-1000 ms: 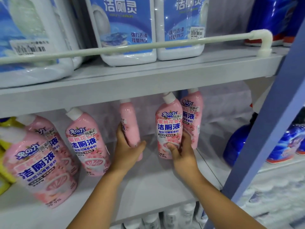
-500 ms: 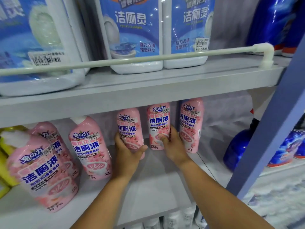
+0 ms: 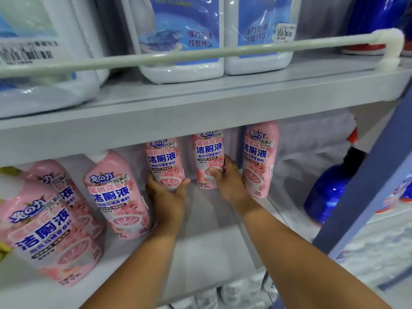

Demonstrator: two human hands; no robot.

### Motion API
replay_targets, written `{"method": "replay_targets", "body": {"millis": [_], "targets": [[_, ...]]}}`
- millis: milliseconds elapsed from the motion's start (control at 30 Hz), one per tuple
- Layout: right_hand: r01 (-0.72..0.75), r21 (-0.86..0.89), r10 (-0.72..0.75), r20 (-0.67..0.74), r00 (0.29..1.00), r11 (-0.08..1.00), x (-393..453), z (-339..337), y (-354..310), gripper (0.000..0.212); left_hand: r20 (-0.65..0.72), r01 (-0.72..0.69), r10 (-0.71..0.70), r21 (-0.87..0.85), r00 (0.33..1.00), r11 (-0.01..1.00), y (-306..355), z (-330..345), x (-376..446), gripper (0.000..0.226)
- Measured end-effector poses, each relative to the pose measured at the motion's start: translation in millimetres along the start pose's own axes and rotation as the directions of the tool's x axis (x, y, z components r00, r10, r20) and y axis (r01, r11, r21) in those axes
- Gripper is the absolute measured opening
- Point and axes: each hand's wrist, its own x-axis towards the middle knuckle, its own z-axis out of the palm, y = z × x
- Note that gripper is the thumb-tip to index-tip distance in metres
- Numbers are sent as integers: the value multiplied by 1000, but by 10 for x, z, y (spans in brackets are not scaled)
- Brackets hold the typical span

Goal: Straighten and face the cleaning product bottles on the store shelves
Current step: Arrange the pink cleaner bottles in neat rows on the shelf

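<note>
Several pink toilet-cleaner bottles stand on the grey middle shelf (image 3: 214, 248). My left hand (image 3: 166, 192) grips the base of one pink bottle (image 3: 163, 161), its label facing me. My right hand (image 3: 225, 181) holds the lower part of the neighbouring pink bottle (image 3: 208, 155), thumb across its front. A third pink bottle (image 3: 259, 157) stands just right of my right hand, label forward. To the left stand another pink bottle (image 3: 116, 197) and two more at the near left (image 3: 42, 233). Their caps are hidden behind the upper shelf.
The upper shelf (image 3: 200, 103) carries large white jugs with blue labels (image 3: 182, 39) behind a white guard rail (image 3: 200, 54). Dark blue bottles (image 3: 330, 190) stand at the right beyond a blue upright post (image 3: 374, 175). White bottles (image 3: 234, 291) show on the shelf below.
The left-hand bottle has turned from side-on to label forward. The right-hand bottle has been pushed back beside the rightmost one. The view has shifted downward.
</note>
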Motion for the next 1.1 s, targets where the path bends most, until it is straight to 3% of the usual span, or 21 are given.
{"method": "replay_targets", "body": {"millis": [200, 267, 300, 367, 433, 533, 600, 700, 800, 900, 1100], "targets": [[64, 53, -63, -32, 998, 997, -118, 50, -11, 38, 48, 22, -16, -126, 999, 992, -9, -33, 10, 102], [70, 46, -61, -183, 981, 996, -391, -27, -189, 29, 63, 20, -11, -150, 998, 989, -2, -49, 7, 99], [100, 16, -89, -326, 941, 995, -570, -113, -260, 25, 72, 19, -8, -161, 997, 987, -4, -51, 9, 99], [182, -57, -180, -591, 786, 982, -907, -347, -345, 25, 82, 14, 1, -185, 997, 983, -2, -48, 18, 98], [138, -72, -149, -698, 700, 988, -991, -565, -303, 45, 79, 22, -7, -190, 997, 981, -2, -42, 16, 97], [-40, -9, 25, -643, 765, 999, -717, -738, -124, 73, 65, 20, -8, -186, 998, 982, 19, -42, 0, 95], [-58, 74, 90, -582, 808, 996, -539, -737, -64, 59, 61, 18, -7, -184, 998, 983, 29, -44, -4, 95], [12, 96, 47, -588, 807, 995, -441, -678, -11, 38, 64, 24, -12, -190, 998, 982, 25, -42, -12, 95], [69, 162, 19, -488, 872, 984, -370, -616, -20, 30, 50, 33, -24, -184, 998, 982, 9, -19, 12, 92], [87, 268, 11, -344, 939, 959, -213, -576, -23, 31, 51, 26, -17, -177, 999, 984, -8, -6, 17, 90], [35, 458, 67, -204, 977, 888, 101, -498, 102, 28, 65, 20, -8, -180, 998, 984, -16, -17, 7, 93]]}}
